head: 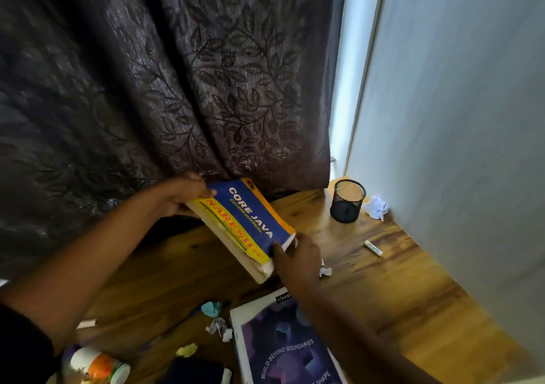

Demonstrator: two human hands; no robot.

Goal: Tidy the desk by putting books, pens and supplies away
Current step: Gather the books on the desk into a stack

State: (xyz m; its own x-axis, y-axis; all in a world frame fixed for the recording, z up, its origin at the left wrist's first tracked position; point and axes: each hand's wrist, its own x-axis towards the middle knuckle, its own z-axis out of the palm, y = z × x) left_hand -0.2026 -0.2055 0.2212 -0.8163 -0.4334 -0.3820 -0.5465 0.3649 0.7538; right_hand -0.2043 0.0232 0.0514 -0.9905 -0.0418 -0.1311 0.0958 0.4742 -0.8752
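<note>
A thick blue and yellow book titled "Core Java" is held tilted above the wooden desk. My left hand grips its far end by the curtain. My right hand pinches its near corner with thumb on the cover. A purple notebook lies flat at the desk's front, partly under my right forearm. A black mesh pen holder stands at the back right. A white marker or glue stick lies near the wall.
Crumpled paper scraps lie about: white by the holder, blue, white and yellow at the front. An orange and white bottle lies at lower left. A dark curtain hangs behind, a wall on the right.
</note>
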